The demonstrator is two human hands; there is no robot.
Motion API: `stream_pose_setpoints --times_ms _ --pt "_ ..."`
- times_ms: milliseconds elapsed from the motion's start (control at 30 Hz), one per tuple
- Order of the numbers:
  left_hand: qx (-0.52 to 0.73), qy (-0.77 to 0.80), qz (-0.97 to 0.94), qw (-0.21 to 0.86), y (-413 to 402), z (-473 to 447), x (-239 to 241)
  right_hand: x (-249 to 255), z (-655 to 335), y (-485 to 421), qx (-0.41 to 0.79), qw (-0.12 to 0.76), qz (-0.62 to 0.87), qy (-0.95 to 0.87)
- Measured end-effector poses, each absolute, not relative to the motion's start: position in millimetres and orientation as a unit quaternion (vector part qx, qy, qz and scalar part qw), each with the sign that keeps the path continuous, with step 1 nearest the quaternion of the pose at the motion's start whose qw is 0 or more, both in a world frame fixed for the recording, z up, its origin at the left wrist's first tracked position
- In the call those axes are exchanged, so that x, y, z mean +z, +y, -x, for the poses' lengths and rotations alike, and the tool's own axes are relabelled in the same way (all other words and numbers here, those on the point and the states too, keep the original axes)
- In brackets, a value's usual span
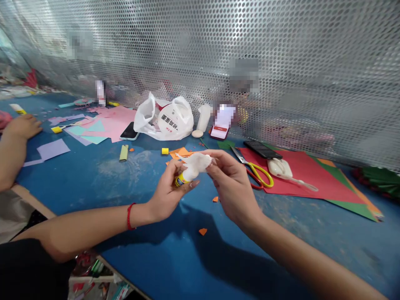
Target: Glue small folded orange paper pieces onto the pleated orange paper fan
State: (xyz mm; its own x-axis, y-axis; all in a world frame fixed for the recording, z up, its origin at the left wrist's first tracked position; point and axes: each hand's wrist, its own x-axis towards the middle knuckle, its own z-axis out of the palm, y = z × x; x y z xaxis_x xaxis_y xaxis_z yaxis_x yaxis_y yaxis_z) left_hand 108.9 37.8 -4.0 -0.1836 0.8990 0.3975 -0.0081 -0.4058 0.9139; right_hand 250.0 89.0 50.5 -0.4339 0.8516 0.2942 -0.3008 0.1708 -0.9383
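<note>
My left hand [167, 187] is closed around a glue stick [182, 179] with a yellow label, tilted up to the right. Pinched in the fingers of my right hand [229, 179] is a white tissue [196, 161], which lies over the top end of the glue stick. The tip of the stick is hidden under it. Both hands are held above the blue table, close together. Behind them a yellow cap [165, 151] stands on the table beside some orange paper [179, 153].
Scissors [254, 168] with red and yellow handles rest by red paper [300, 177], near a black phone [262, 149] and a white case [280, 167]. A white plastic bag [168, 118] stands by the perforated metal wall. Another person's hand [23, 126] lies at left.
</note>
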Motion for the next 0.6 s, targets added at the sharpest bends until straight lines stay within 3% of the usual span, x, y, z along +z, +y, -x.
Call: stream_pose_setpoints --times_ms 233,433,600 --pt "0.664 0.49 -0.469 0.315 45.3 -104.3 -3.8 34.0 -246.8 110.0 0.719 0.465 0.304 -0.417" --pt "0.618 0.48 -0.493 0.381 42.3 -99.3 -3.5 35.4 -252.8 127.1 0.733 0.456 0.333 -0.38" --pt "0.617 0.474 -0.515 0.358 45.7 -96.9 -0.5 37.1 -256.5 132.6 0.707 0.453 0.38 -0.389"
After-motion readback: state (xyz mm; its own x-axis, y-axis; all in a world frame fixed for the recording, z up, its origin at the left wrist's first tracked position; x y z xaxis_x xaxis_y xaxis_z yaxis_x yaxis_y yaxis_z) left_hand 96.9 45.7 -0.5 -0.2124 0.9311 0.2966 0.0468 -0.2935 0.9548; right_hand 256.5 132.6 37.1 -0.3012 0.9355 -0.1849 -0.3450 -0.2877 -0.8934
